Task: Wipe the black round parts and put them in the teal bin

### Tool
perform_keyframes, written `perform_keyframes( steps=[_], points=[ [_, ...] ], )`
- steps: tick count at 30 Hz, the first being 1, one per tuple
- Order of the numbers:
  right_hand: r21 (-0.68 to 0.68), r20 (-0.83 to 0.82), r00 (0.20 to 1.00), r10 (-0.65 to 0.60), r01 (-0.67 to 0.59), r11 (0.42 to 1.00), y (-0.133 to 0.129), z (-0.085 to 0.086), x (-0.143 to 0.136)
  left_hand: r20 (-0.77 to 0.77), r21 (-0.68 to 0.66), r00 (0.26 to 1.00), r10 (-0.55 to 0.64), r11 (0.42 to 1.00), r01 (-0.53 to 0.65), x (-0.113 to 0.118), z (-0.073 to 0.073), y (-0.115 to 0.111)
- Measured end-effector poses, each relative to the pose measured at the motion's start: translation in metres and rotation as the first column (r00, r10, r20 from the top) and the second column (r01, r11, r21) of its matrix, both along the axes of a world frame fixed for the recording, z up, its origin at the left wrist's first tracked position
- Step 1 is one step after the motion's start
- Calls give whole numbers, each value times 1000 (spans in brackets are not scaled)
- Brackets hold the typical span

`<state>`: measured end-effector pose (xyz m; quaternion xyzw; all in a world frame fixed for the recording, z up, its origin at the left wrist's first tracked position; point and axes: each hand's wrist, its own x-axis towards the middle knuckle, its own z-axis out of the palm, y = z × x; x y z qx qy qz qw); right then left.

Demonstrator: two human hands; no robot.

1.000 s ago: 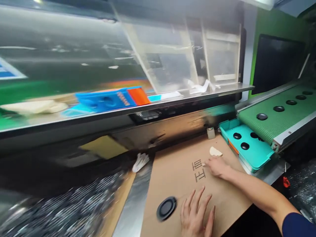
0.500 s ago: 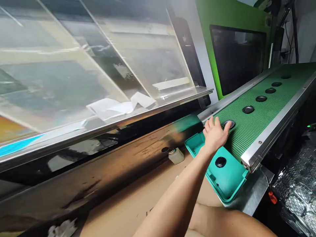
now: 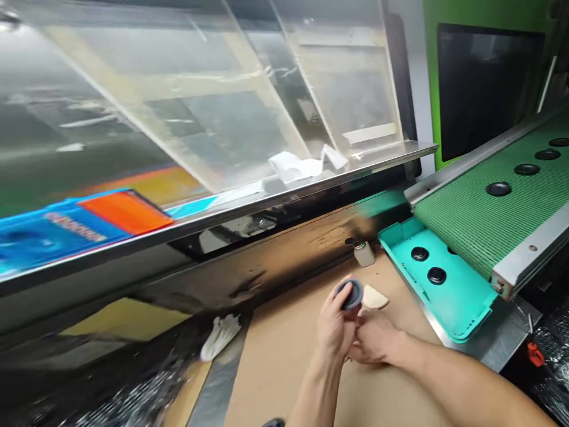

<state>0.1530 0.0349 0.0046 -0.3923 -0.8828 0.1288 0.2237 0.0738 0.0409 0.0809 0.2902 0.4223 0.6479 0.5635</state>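
Note:
A round black part point(image 3: 354, 296) is held between the thumb and fingers of my left hand point(image 3: 333, 320), above the brown cardboard surface. Close against it is my right hand point(image 3: 376, 338), its fingers curled; what they hold, if anything, is hidden. Two more black parts, one at the back point(image 3: 419, 254) and one nearer point(image 3: 437, 276), lie in the teal tray point(image 3: 462, 314) at the end of the green conveyor belt point(image 3: 466, 222). Several black discs, the nearest being a black disc point(image 3: 498, 188), rest on the belt.
A small bottle point(image 3: 364, 254) stands behind my hands, and a pale wedge-shaped piece point(image 3: 374, 298) lies beside them. Crumpled white cloth point(image 3: 221, 337) is at the left. A metal ledge point(image 3: 293, 193) carries paper and a blue-orange package point(image 3: 106, 219). A red-handled tool point(image 3: 536, 353) hangs at right.
The view has swung left. My left hand has left the belt and tray area and now holds a black part beside my right hand over the cardboard. Two parts now show in the tray.

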Motion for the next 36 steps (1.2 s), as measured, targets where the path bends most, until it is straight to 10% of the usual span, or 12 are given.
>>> perform_keyframes(
  steps=[6,12,19,36],
  points=[
    [134,-54,944,-325,330,935,17,-7,15,318,-203,921,227,965,-167,-82,-61,-26],
    [47,-97,948,-304,310,950,37,-2,15,422,-191,896,139,980,-62,-73,-65,-25],
    [210,-63,998,-8,21,977,-22,-7,-34,617,-155,787,7,981,113,-67,-74,-28],
    [155,75,991,-110,97,983,-16,-6,-31,514,-171,857,-17,978,122,-64,-84,-28]
  ],
)
